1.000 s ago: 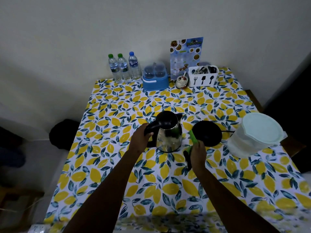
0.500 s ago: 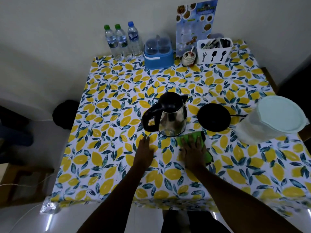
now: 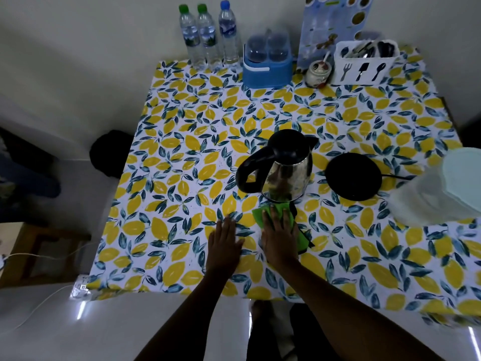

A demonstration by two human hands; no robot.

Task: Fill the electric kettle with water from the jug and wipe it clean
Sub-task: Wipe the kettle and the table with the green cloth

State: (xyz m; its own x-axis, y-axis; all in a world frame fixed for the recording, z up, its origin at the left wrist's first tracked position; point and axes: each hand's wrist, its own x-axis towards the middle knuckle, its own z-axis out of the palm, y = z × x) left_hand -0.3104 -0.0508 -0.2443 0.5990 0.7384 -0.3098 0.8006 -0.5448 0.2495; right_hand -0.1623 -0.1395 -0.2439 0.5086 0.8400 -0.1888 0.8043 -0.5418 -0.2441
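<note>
Table (image 3: 182, 157) under lemon-print cloth against pale wall | kettle (image 3: 283, 168) lid closed, off base (image 3: 353, 176) | jug (image 3: 442, 194) lidded | left hand (image 3: 224, 241) flat, empty | right hand (image 3: 279, 235) flat on green cloth (image 3: 260, 214)

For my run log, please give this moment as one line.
left hand: flat on tablecloth | right hand: flat on green cloth | steel kettle with black lid: off its base, lid closed

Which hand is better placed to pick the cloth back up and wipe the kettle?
Right. The right hand lies flat on the green cloth just before the kettle; the left hand rests on bare tablecloth beside it.
</note>
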